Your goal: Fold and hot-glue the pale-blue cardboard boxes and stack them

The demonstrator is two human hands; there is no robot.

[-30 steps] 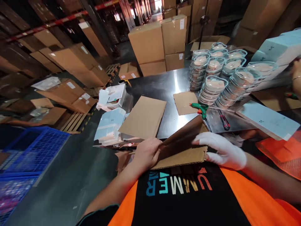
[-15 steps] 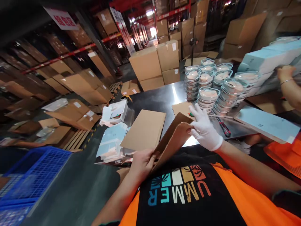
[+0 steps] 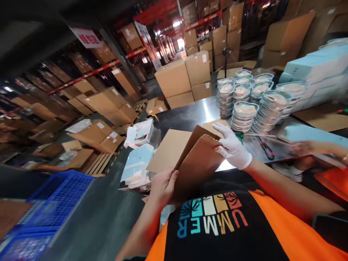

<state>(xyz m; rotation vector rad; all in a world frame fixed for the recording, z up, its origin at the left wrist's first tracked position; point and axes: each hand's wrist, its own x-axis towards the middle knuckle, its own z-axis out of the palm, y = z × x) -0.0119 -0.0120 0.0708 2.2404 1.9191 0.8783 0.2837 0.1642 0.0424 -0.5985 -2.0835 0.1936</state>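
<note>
Holding a folded cardboard sheet (image 3: 199,168) before my chest, at the counter (image 3: 185,117), I have my bare left hand (image 3: 163,184) clamped on its left edge and my white-gloved right hand (image 3: 232,146) closed on its upper right corner. Flat cardboard (image 3: 168,148) lies just beyond. A green tool (image 3: 239,136), partly hidden, sits near stacked clear-lidded containers (image 3: 244,116); a red-and-black cutter (image 3: 266,149) lies farther right.

Left fingers (image 3: 173,177), gloved right fingers (image 3: 224,135) hold folded cardboard (image 3: 198,163).

Shiny metal table (image 3: 186,114) with container stacks (image 3: 244,117), flat cardboard (image 3: 209,124), red-and-black cutter (image 3: 266,149).
</note>
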